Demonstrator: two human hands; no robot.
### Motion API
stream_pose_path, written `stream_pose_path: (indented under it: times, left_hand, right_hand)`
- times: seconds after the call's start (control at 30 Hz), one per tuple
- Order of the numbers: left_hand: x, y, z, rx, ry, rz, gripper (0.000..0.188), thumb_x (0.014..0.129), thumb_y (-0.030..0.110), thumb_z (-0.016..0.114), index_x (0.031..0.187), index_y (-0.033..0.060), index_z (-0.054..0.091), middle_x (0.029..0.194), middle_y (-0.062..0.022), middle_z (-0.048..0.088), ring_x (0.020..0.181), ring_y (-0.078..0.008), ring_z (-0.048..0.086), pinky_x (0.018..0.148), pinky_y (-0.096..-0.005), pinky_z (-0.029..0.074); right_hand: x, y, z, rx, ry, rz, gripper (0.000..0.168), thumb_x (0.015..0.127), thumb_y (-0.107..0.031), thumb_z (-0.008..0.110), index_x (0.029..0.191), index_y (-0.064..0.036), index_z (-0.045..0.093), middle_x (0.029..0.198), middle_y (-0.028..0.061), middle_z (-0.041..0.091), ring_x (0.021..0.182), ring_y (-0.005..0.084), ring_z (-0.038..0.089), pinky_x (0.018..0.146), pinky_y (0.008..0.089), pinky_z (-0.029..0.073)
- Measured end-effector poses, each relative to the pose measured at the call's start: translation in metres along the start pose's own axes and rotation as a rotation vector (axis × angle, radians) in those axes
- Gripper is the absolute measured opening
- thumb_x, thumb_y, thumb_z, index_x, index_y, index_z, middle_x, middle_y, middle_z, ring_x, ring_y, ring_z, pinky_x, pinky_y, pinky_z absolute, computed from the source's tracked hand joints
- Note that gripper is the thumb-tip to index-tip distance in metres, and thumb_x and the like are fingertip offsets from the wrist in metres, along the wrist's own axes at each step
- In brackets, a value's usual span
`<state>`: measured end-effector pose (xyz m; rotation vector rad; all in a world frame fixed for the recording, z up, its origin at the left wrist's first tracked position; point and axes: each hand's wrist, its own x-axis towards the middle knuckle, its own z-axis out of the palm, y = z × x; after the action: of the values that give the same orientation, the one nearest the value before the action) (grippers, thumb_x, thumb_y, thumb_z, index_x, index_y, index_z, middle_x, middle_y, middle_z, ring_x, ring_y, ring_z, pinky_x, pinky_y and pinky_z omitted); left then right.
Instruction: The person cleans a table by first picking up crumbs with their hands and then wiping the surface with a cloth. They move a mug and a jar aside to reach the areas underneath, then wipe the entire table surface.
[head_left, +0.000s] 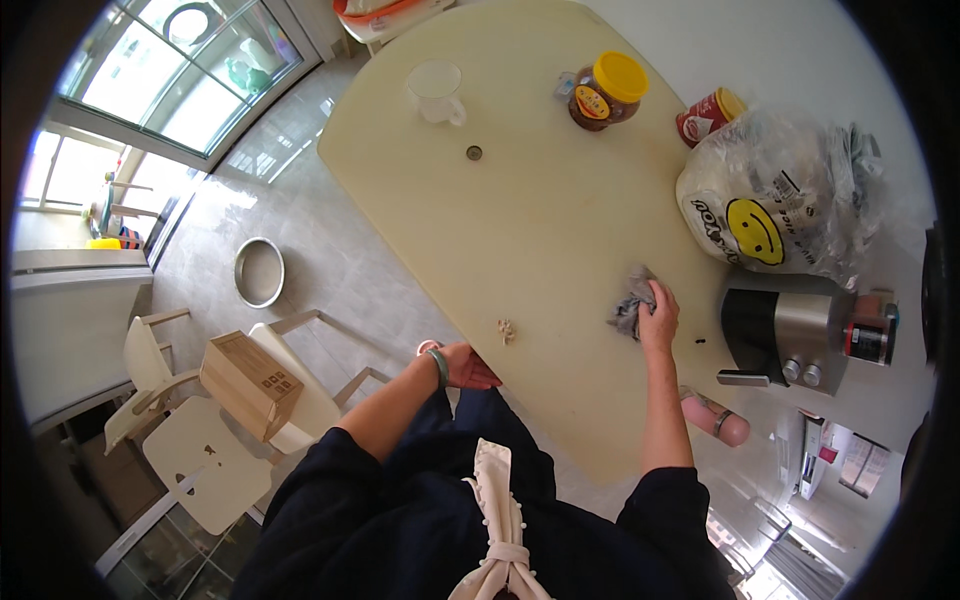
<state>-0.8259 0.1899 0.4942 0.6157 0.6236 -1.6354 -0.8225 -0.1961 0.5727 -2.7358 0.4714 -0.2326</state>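
My right hand (660, 316) grips a crumpled grey cloth (632, 304) against the pale yellow tabletop (555, 225), on its right part. At the table's near left edge, my left hand (469, 366) is spread with the palm up, its fingertips by the rim and nothing seen in it. Just above and right of it lies a small heap of light crumbs (506, 331). Small dark bits (700, 341) lie to the right of my right wrist. Farther off are a round dark metal cap (474, 153), a clear glass mug (437, 94) and a jar with a yellow lid (606, 90).
A toaster-like steel and black appliance (799, 337), a plastic-wrapped pack (750, 210) and a red can (709, 118) line the right side. A pink bottle (716, 421) is near my right forearm. Left are a metal basin (259, 272) and a cardboard box (251, 382) on a chair.
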Motion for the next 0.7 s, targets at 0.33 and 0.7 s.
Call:
stream_pose_path:
  times: [0.33,0.7]
  left_hand:
    - [0.004,0.000,-0.005,-0.071,-0.011,0.010,0.054,0.093,0.044,0.041,0.124,0.0015,0.054,0.118,-0.0207,0.061,0.107,-0.0337,0.061,0.081,-0.0379,0.054]
    - [0.002,0.014,-0.015,-0.053,0.028,0.101,0.047,0.092,0.040,0.044,0.114,0.0010,0.058,0.111,-0.0190,0.063,0.103,-0.0339,0.060,0.093,-0.0453,0.047]
  right_hand:
    - [-0.079,-0.102,0.053,-0.151,0.076,-0.112,0.048,0.072,-0.018,0.061,0.119,-0.019,0.057,0.131,0.0142,0.046,0.117,0.0358,0.045,0.090,0.0512,0.041]
    - [-0.117,-0.188,0.071,-0.021,-0.037,-0.314,0.041,0.068,-0.011,0.057,0.107,-0.022,0.062,0.127,0.0047,0.049,0.116,0.0299,0.046,0.090,0.0480,0.037]
